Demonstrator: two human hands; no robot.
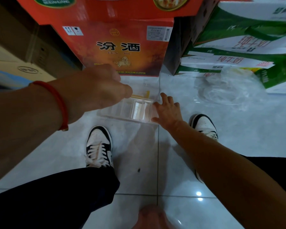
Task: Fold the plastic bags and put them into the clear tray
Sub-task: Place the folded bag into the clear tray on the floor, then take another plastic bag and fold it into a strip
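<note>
Red cardboard of the big liquor carton is looming behind the floor tiles, the green-and-white milk cartons are standing to its right with a crumpled clear plastic bag lying loose in front of them, and the clear tray is sitting between the person's shoes. The right hand is resting spread against the tray's right end, steadying it, while the left hand is hovering over the far left corner with fingers curled, seemingly pinching something thin near a yellow strip, though I cannot tell what. It looks like the placing step, so next the loose bag is probably needing fetching and folding.
</note>
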